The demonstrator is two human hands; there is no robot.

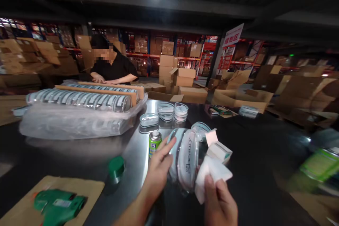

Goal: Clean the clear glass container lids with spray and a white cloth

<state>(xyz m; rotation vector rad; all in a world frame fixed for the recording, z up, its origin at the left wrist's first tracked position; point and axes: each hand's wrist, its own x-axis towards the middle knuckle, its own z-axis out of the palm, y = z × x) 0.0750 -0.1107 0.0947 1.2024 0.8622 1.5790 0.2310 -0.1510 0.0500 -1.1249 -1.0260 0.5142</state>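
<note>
Head view: left hand (158, 164) seems clamped on the clear case (188, 162), near the middle; right hand (221, 201) pinches white cloth (212, 174) beside it. Loose cases (165, 111) sit beyond; many fill the bag (71, 123), left.

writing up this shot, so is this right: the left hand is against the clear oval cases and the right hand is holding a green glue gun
Not quite: in the head view, the right hand holds a white cloth or tissue, while the green glue gun lies on brown cardboard. The left hand is indeed against the clear oval cases.
</note>
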